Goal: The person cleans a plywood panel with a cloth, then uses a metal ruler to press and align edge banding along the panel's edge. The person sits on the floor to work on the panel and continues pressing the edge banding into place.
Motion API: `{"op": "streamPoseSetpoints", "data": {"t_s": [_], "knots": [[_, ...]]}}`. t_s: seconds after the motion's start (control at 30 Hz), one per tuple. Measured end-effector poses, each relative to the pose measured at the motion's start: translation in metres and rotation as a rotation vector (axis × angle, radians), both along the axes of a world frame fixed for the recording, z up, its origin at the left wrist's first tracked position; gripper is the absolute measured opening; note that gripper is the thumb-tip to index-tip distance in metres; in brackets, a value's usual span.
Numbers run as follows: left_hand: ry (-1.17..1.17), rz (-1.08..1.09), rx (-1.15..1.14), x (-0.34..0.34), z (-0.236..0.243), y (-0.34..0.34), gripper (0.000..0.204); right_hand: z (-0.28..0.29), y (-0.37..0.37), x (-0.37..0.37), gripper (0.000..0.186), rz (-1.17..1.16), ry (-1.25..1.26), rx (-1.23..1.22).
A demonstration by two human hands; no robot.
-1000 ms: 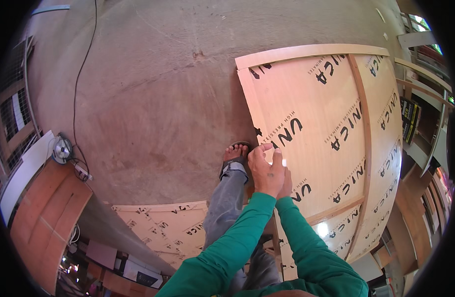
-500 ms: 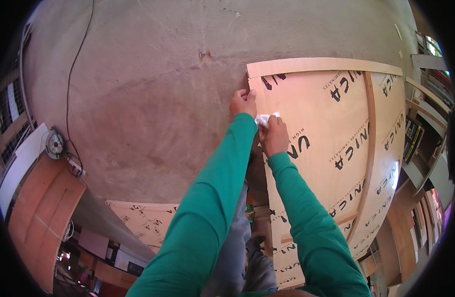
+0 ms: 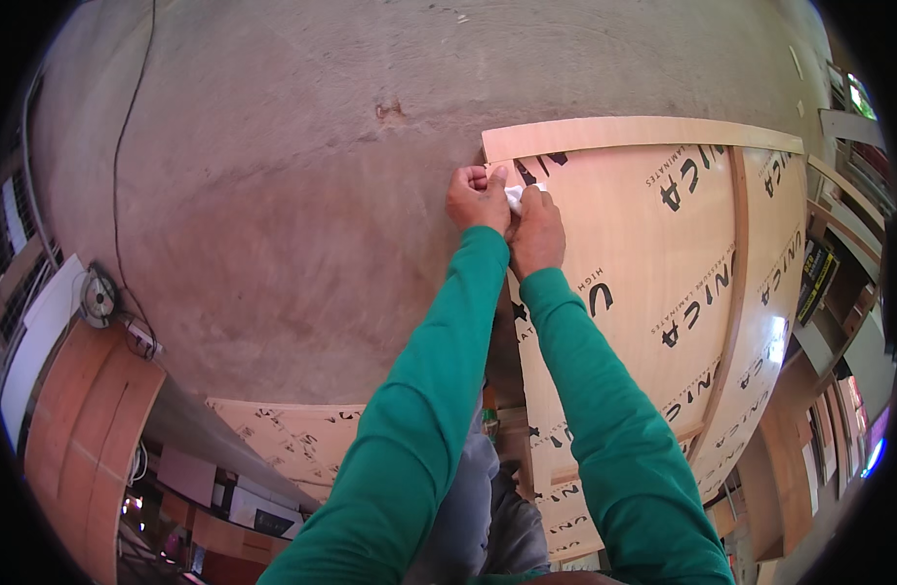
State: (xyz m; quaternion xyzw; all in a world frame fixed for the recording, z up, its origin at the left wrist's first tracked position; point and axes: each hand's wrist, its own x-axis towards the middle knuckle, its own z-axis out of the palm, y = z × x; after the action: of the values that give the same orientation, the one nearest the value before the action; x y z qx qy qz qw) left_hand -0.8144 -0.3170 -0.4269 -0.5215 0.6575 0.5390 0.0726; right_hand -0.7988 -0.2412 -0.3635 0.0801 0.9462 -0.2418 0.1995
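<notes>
Two hands: L hand [image 3: 478,198] & R hand [image 3: 538,229], both bare, side by side at far L corner of a big pale panel [image 3: 619,249].
L grip: fingers part-curled at panel's outer L edge, thumb laid on top face nr the corner; can't tell how firmly it holds, or if anything's tucked inside.
R grip: closed, thumb & fingers pinching a white wad [image 3: 514,200].
White wad: small, crumpled; cloth or tissue, can't tell which. Sits btw the hands, over panel's L border; contact w/ wood is hidden.
Panel: R of & ahead of person, pale face w/ repeated black lettering, bright glare toward its R side.
Panel wood: pale end strip [image 3: 643,134] across far end; brown batten [image 3: 741,224] runs lengthwise, R of centre.
Arms: green sleeves [image 3: 419,361] to the wrists, reaching fwd from lower edge; grey-blue trousers [image 3: 453,517] below, btw them.
Floor: grey-brown concrete floor [image 3: 273,244], stained in patches.
L side: dark cable [image 3: 127,146] trails over floor; round metallic item [image 3: 98,295] nr brown boards [image 3: 88,419].
Lower L: second printed panel [image 3: 292,434], partly behind L sleeve.
R side: dark box w/ yellow marks [image 3: 817,273] among assorted boards.
</notes>
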Motion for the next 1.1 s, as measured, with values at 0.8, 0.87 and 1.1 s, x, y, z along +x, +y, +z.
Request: {"op": "streamPoseSetpoints", "data": {"t_s": [0.8,0.87,1.1], "knots": [[0.345,-0.224,-0.036,-0.028,-0.037,-0.031,0.033,-0.015,-0.016,-0.027,0.031,-0.011,-0.004,0.04],[0.316,-0.444,-0.073,-0.033,-0.034,-0.044,0.034,-0.017,-0.014,-0.026,0.033,-0.027,0.018,0.046],[0.254,-0.479,0.204,-0.045,-0.026,-0.063,0.032,-0.021,-0.015,-0.024,0.033,-0.044,0.089,0.027]]}}
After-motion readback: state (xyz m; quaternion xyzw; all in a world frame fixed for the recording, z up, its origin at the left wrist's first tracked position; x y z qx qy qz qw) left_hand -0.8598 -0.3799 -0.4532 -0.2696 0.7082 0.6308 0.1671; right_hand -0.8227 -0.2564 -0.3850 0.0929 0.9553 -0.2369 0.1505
